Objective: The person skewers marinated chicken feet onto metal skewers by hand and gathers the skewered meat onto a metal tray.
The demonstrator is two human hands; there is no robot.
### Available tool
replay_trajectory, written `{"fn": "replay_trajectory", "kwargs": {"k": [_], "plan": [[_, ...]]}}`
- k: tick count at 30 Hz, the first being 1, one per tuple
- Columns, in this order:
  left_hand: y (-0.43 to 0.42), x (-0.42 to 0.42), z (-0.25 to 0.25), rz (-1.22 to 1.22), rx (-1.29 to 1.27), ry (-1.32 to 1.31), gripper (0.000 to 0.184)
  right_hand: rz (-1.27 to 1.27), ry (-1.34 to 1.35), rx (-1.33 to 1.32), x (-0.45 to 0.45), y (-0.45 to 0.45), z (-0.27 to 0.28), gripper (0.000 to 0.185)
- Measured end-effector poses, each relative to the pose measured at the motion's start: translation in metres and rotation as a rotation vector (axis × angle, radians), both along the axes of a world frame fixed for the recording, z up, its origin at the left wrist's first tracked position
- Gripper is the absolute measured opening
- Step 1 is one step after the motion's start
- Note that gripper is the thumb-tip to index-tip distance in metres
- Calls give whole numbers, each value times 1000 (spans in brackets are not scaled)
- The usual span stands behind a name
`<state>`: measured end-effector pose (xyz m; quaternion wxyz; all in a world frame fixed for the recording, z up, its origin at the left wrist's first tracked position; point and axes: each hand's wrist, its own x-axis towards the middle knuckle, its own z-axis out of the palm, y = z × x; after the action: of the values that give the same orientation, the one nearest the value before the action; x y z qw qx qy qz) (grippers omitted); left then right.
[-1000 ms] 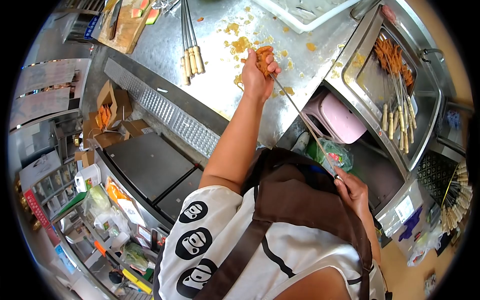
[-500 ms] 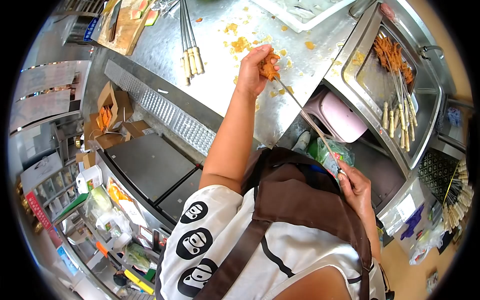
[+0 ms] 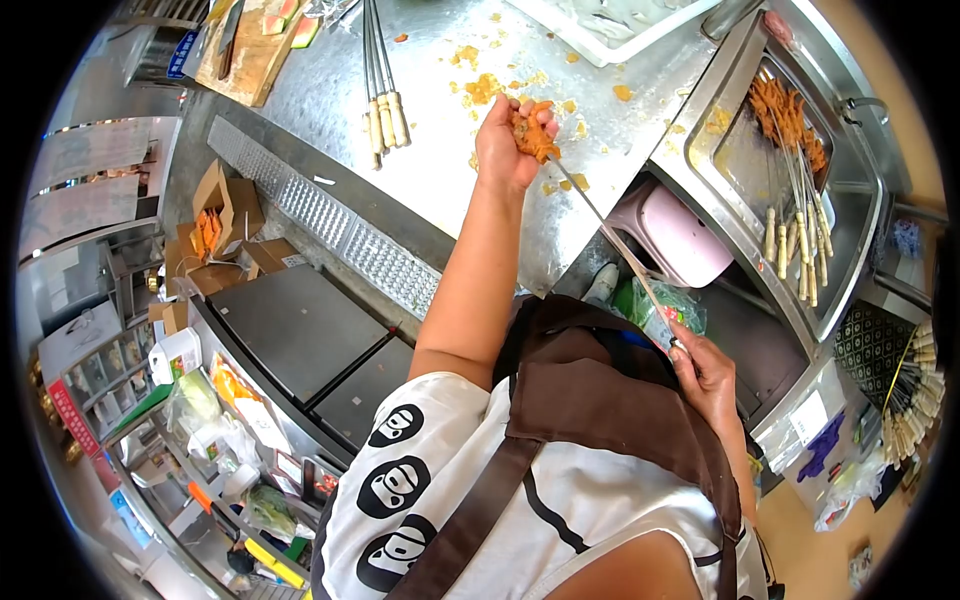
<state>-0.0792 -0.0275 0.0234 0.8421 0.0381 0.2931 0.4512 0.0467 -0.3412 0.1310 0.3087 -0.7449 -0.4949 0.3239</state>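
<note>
My left hand is over the steel counter, its fingers curled around a clump of orange-red marinated meat. Out of the meat's lower end runs a long metal skewer, slanting down to the right. At its other end my right hand is closed round the handle, which the fingers mostly hide. Bits of orange marinade are smeared on the counter beyond my left hand. Several bare skewers with wooden handles lie on the counter to the left.
Loaded meat skewers rest in a metal tray inside the sink on the right. A white tub stands at the back. Far left lies a cutting board with a knife. A pink bin sits below the counter.
My left hand has turned slightly and its fingers have loosened a little, showing more of the meat. My right hand has shifted slightly left with the skewer handle.
</note>
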Motion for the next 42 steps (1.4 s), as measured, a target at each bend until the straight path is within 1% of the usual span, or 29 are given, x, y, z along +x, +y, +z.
{"fn": "replay_trajectory", "kwargs": {"k": [4,6,10,12,15,22,27,31,35,42], "plan": [[-1,-4,-4,-17,27,-30,23,9,-2,17,0,-3,-7,30],[-2,-3,-1,15,7,49,24,16,-8,41,-1,-4,-14,30],[-3,-3,-3,38,-9,50,24,25,-33,76,-4,0,-15,29],[-5,-1,1,25,-31,123,24,29,-40,60,-4,1,-16,29],[-6,1,2,17,-33,136,24,26,-40,38,-4,3,-18,29],[-7,-1,-1,-13,-28,103,24,21,-8,49,-1,4,-22,29],[-5,-2,-4,-49,42,66,22,11,2,57,-3,4,-29,29],[-5,0,-1,-29,53,70,21,10,26,86,-6,8,-30,29],[-7,3,-1,-27,53,66,19,13,26,58,-5,11,-28,29],[-9,4,0,-14,39,71,23,-1,54,49,-6,15,-32,30]]}}
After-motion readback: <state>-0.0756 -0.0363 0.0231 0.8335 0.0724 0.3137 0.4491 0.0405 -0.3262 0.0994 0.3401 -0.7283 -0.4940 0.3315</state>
